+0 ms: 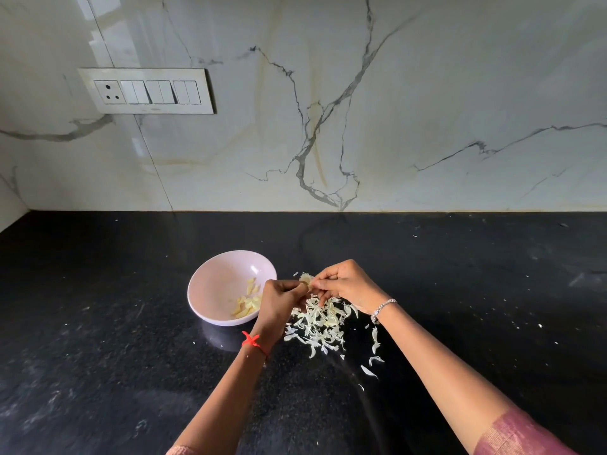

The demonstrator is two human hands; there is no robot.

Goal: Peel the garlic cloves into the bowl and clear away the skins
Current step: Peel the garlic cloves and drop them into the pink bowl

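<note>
Pink sleeve (pixel 519 435), left hand (pixel 279 302) and right hand (pixel 345 284) pinching one garlic clove (pixel 306 279) above skins (pixel 318 326), bowl (pixel 210 290) alongside

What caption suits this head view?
The left hand and right hand peel a garlic clove over skins, beside a bowl of peeled cloves.

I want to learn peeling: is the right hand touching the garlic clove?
Touching. The head view shows the right hand pinching the garlic clove, while the left hand holds its other side.
</note>
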